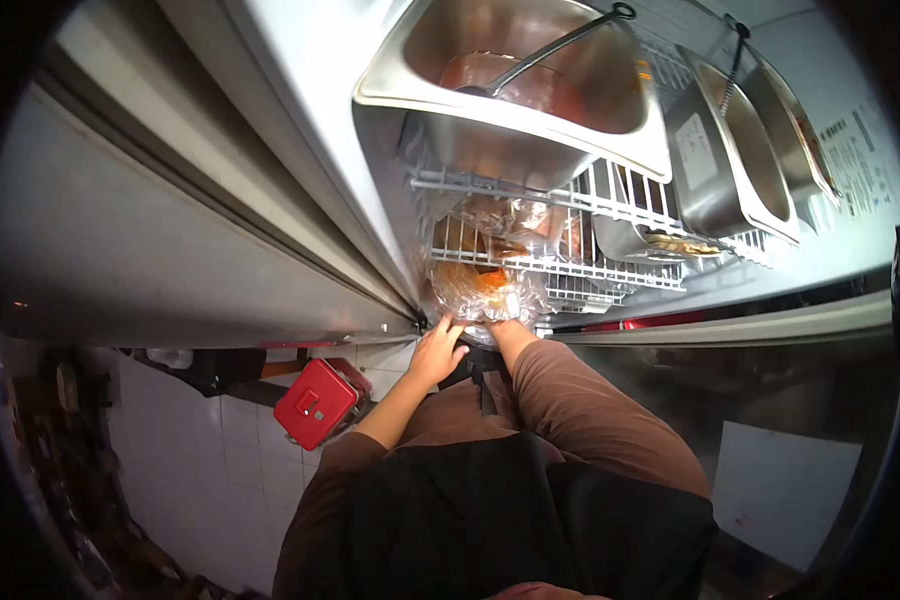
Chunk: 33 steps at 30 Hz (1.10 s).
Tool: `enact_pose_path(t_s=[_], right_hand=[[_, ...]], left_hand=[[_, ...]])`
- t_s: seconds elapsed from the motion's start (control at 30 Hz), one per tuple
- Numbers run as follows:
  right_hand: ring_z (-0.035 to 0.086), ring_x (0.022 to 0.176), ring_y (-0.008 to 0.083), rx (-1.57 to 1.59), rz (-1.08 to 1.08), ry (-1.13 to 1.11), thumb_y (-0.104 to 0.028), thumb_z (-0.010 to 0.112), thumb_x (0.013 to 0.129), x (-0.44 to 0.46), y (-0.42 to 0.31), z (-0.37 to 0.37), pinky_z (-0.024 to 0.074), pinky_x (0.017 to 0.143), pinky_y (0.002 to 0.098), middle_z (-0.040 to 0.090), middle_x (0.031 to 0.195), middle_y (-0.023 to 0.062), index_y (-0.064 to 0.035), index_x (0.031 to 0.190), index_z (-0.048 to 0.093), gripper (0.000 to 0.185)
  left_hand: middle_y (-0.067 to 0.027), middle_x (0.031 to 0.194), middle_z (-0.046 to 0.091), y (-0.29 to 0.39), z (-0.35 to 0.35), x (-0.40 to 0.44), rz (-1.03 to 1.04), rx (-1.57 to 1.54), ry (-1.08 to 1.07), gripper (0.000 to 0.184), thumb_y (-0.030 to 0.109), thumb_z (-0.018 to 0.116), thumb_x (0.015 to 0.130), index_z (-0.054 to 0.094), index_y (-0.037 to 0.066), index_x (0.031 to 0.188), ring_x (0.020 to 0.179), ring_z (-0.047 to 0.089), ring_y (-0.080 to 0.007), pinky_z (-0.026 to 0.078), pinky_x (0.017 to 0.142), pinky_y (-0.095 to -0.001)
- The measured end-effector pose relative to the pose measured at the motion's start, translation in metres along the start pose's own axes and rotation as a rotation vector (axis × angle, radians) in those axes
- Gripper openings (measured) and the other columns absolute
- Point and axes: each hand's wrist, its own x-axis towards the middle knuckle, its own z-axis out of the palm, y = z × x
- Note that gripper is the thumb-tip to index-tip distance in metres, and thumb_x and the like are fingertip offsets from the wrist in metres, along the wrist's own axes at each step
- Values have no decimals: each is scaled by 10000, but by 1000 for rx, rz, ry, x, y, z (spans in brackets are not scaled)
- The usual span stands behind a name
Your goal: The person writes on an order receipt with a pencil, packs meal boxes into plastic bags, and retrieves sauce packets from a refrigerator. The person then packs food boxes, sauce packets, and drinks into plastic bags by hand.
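My left hand (436,354) is at the front of the refrigerator's lower part. Its thumb and fingers are apart, and the fingertips reach the edge of a clear plastic-wrapped bundle (470,292). Something orange shows through the wrap. On the other side my right hand (508,333) reaches in at the same bundle, its fingers hidden by the plastic, so its grip does not show. Just above the bundle, a white wire shelf (530,264) holds more plastic-wrapped food (505,222).
A large steel pan (530,140) with a ladle (560,48) stands on the upper rack, with narrower steel pans (730,150) to its right. The refrigerator door (200,215) hangs open at left. A red box (317,404) stands near the tiled floor (200,470).
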Motion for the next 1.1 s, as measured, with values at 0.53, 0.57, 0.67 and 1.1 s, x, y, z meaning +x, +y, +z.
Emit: enact_pose_path(t_s=[0.53, 0.57, 0.67, 1.1], right_hand=[[713, 859, 364, 11, -473, 95, -186, 543, 927, -108, 3, -83, 569, 780, 432, 722, 976, 171, -144, 1163, 655, 265], [672, 1007, 355, -78, -325, -195, -133, 529, 933, -119, -19, -126, 535, 877, 444, 679, 1087, 189, -138, 1220, 621, 302], [641, 1034, 371, 363, -289, 69, -186, 583, 918, -149, -20, -142, 541, 826, 443, 606, 1155, 195, -134, 1126, 641, 223], [674, 1041, 252, 2026, 343, 811, 18, 584, 939, -170, 47, -53, 583, 913, 418, 642, 1175, 105, -59, 1233, 561, 305]], left_hand=[[-257, 1299, 583, -35, 74, 45, -224, 88, -25, 502, 350, 603, 878, 588, 82, 1303, 1087, 639, -423, 488, 970, -527], [-224, 1144, 666, -32, 71, 44, -205, 112, 33, 378, 316, 601, 871, 685, 84, 1157, 1035, 670, -395, 496, 942, -531], [-122, 900, 712, -67, 96, 57, -10, 516, 242, 190, 180, 567, 869, 745, 138, 818, 854, 678, -314, 480, 678, -480], [-115, 1199, 702, -39, 43, 91, -66, 280, 31, 318, 210, 557, 914, 663, 118, 1200, 1101, 667, -298, 533, 904, -424]])
